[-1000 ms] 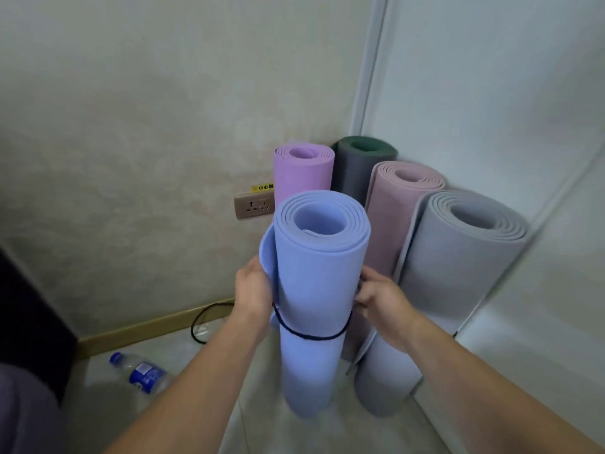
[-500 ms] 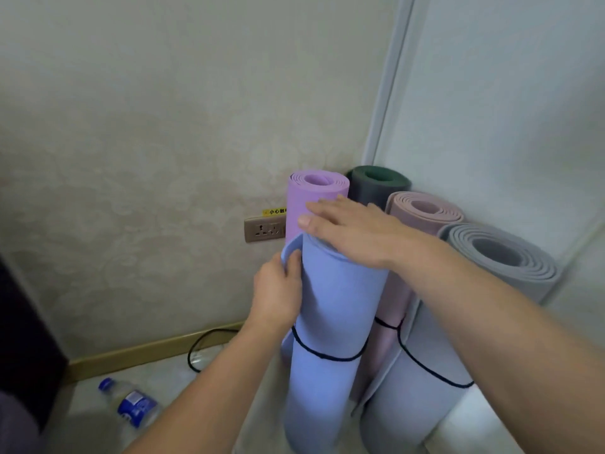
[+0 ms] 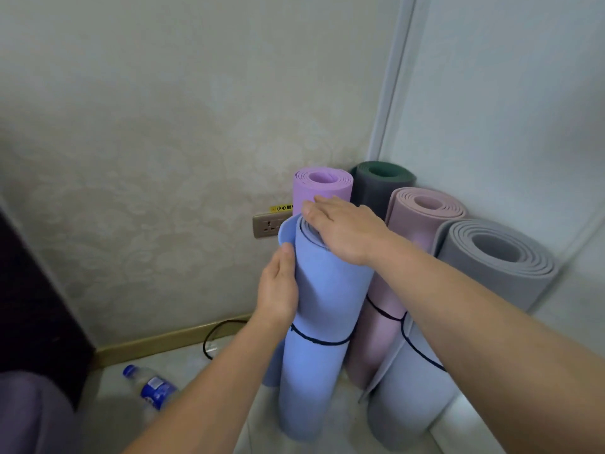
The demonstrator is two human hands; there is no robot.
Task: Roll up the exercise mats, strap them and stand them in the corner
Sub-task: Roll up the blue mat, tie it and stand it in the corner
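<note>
- Centre of frame, before the corner: blue mat (image 3: 327,290), rolled, upright on the tiled floor (image 3: 347,417), with a black strap (image 3: 317,341) round its middle. Its outer flap (image 3: 286,227) gapes at the roll's upper left.
- Left hand (image 3: 278,290): grips the roll's left side above the strap, thumb on the front, fingers passing behind.
- Right hand (image 3: 343,231): flat, fingers straight, palm on the roll's top end, clasping nothing.
- Right of centre, in the corner: lilac mat (image 3: 324,185), dark green mat (image 3: 383,181), pink mat (image 3: 422,208) and grey mat (image 3: 497,253), all standing.
- Step in hand, as judged: seating the blue mat among the others. Done well, the palm presses straight down to level the coils. The roll should lean on its lilac and pink neighbours, with the flap tucked, and the side grip should release last.
- Lower left: water bottle (image 3: 152,386), lying on the floor.
</note>
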